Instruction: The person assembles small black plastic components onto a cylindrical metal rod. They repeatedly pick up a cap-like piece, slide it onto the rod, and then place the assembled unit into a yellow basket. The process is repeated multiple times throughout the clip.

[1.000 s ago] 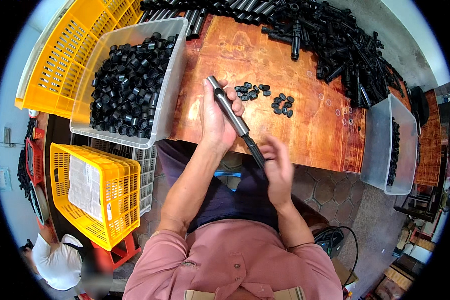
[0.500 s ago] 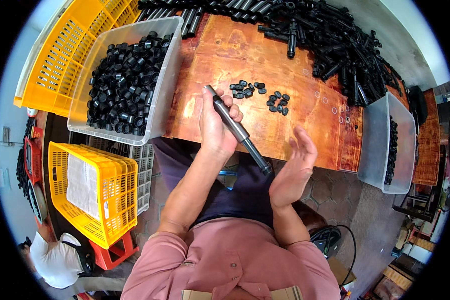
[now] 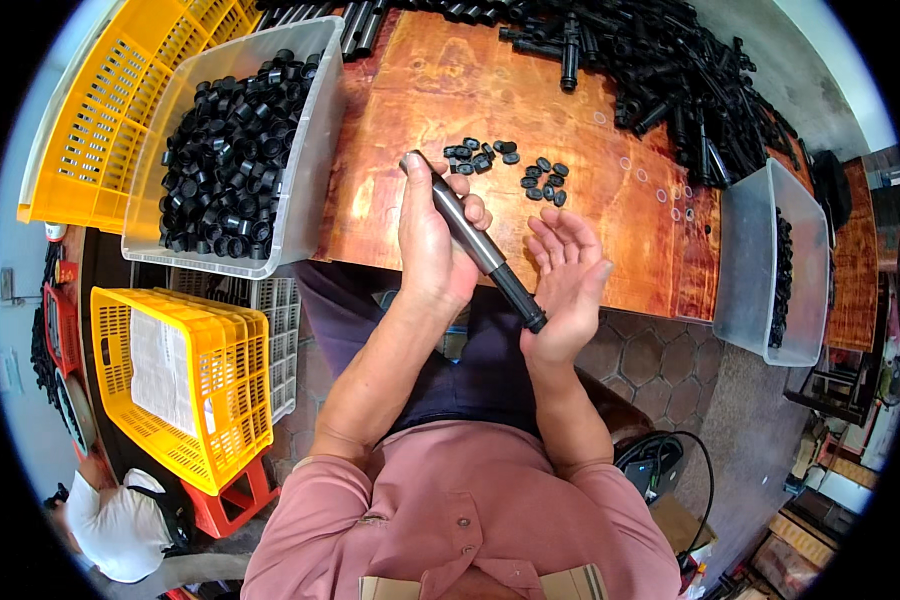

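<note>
My left hand (image 3: 430,245) is wrapped round a dark metal tube (image 3: 482,246) with a shiny grey middle and a narrower black ribbed end. The tube is held at a slant, its upper end by my thumb and its lower end pointing down and right. Beside that lower end, my right hand (image 3: 574,285) is open, palm up with the fingers stretched out. The tube's tip appears to touch or nearly touch the base of my right palm. Beyond my hands, several small black oval pieces (image 3: 543,181) lie in two groups on the wooden table (image 3: 440,90).
A clear plastic bin (image 3: 305,170) full of black caps stands at left, with yellow crates (image 3: 220,390) below and behind it. Black tubular parts (image 3: 660,70) are heaped at the back right. Another clear bin (image 3: 745,280) holding black pieces sits at right. A person (image 3: 125,520) is at lower left.
My right hand has moved up and left to the tube's lower end, its palm turning upward. My left hand still grips the tube. The whole view has shifted slightly.
</note>
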{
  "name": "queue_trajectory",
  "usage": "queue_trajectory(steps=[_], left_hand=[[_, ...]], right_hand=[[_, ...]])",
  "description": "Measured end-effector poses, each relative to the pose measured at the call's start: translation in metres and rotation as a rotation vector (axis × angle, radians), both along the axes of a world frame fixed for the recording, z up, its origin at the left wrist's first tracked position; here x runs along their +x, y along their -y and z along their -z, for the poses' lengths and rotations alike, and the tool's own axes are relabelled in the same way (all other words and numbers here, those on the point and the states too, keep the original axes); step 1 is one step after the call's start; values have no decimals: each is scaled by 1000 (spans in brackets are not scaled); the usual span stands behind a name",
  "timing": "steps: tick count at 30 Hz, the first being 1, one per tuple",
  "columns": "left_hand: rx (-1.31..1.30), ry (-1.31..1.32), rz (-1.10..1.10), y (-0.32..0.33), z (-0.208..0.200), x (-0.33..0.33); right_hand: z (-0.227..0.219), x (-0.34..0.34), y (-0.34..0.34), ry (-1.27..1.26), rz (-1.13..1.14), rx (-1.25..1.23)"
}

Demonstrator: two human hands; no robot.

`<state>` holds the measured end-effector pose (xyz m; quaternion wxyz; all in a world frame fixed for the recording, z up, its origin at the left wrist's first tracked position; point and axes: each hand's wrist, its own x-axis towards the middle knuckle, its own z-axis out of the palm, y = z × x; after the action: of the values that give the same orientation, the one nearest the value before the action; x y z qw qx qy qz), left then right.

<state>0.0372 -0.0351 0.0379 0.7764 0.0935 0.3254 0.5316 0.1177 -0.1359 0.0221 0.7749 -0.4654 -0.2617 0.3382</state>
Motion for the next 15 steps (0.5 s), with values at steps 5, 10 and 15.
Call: queue_trajectory(steps=[5, 10, 15], left_hand=[[-116, 22, -14, -3, 11, -2], [-115, 36, 10, 12, 12, 3], [-100, 26, 21, 17, 12, 6]], right_hand=[[1, 3, 8, 197, 186, -25], [9, -2, -7, 59, 58, -60], [10, -4, -7, 101, 109, -79]])
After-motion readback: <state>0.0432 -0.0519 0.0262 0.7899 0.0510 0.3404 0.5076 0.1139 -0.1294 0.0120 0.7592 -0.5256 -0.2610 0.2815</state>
